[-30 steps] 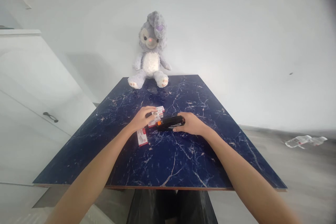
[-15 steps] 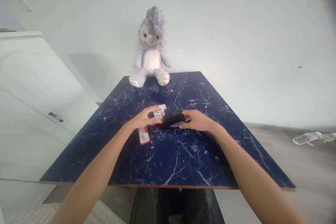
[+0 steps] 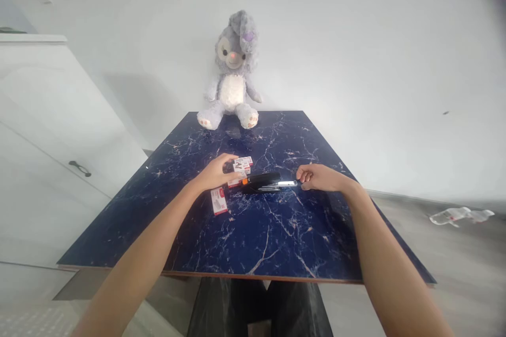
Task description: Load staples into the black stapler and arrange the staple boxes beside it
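A black stapler (image 3: 261,179) with an orange end lies on the blue marbled table, its silver staple tray (image 3: 287,184) slid out to the right. My right hand (image 3: 320,177) is at the tray's outer end, fingers curled and pinched there. My left hand (image 3: 216,172) curves around small white-and-red boxes (image 3: 242,167), thumb and index finger apart. The thumb tip is by the stapler's orange end; whether it presses on it is hard to make out. Another white-and-red box (image 3: 219,201) with a staple picture lies nearer me, below the left hand.
A grey plush toy (image 3: 231,84) sits at the far end of the table (image 3: 256,242), against the wall. To the left stands a white cabinet (image 3: 47,131) with a dark handle. Clear plastic bottles (image 3: 460,215) lie on the floor at right.
My right hand has moved right, away from the stapler's body, and the silver tray has come out with it. My left hand stays by the boxes. The view has shifted slightly.
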Motion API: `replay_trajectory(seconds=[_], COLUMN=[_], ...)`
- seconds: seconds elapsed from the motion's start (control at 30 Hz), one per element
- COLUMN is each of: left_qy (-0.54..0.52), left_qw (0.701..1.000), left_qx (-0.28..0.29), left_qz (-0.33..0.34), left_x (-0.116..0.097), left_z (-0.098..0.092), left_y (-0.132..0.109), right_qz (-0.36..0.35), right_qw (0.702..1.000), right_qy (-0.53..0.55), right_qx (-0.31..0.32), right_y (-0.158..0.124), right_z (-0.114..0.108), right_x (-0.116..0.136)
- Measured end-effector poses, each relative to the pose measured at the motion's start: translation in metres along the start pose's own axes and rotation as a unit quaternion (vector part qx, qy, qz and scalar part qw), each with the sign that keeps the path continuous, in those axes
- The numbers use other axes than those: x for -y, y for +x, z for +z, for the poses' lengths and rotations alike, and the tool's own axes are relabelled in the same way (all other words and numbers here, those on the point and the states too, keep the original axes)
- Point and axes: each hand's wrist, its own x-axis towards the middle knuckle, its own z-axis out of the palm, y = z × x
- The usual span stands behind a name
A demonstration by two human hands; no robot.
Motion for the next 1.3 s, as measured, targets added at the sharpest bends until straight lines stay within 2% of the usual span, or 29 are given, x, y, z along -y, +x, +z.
replay_trajectory(seconds=[0.07,0.17,0.23,0.27,0.37,0.47,0.57,0.67,0.77,0.83,0.9,1.0,1.13,1.3], left_qy=[0.02,0.067,0.098,0.108,0.082,-0.042,-0.18,-0.248,-0.243,-0.259,-0.325,-0.409,-0.431,-0.503], left_qw=[1.0,0.996,0.992,0.991,0.996,0.997,0.979,0.965,0.966,0.961,0.94,0.908,0.901,0.862], left_qx=[-0.018,0.047,0.083,0.083,0.033,-0.057,-0.091,-0.081,-0.053,-0.03,0.015,0.07,0.049,0.068], left_qz=[-0.016,-0.026,-0.013,-0.002,0.012,0.0,0.011,0.034,0.069,0.094,0.1,0.062,0.013,-0.004], left_x=[0.0,0.0,-0.002,-0.003,-0.008,-0.015,-0.025,-0.042,-0.063,-0.072,-0.073,-0.064,-0.052,-0.051], left_z=[-0.006,-0.014,-0.017,-0.019,-0.022,-0.022,-0.014,-0.001,0.011,0.016,0.018,0.019,0.022,0.025], left_y=[-0.002,-0.004,-0.004,-0.004,-0.006,-0.008,-0.009,-0.011,-0.016,-0.019,-0.02,-0.016,-0.012,-0.012], right_qz=[0.013,0.02,0.013,0.008,-0.012,-0.061,-0.122,-0.2,-0.297,-0.334,-0.346,-0.347,-0.339,-0.339], right_qw=[0.998,0.982,0.975,0.974,0.961,0.922,0.886,0.88,0.878,0.868,0.858,0.859,0.873,0.872], right_qy=[-0.034,-0.107,-0.127,-0.127,-0.112,-0.072,-0.022,-0.002,-0.014,-0.02,-0.022,-0.028,-0.02,-0.021], right_qx=[-0.053,-0.155,-0.182,-0.189,-0.252,-0.376,-0.448,-0.431,-0.375,-0.367,-0.38,-0.376,-0.35,-0.353], right_y=[0.005,0.014,0.019,0.021,0.024,0.024,0.017,0.006,-0.001,-0.002,-0.001,0.001,0.003,0.003], right_z=[0.004,0.014,0.022,0.025,0.031,0.036,0.04,0.048,0.059,0.065,0.069,0.07,0.072,0.074], right_x=[-0.004,-0.007,-0.008,-0.008,-0.006,0.005,0.027,0.055,0.079,0.087,0.09,0.087,0.084,0.085])
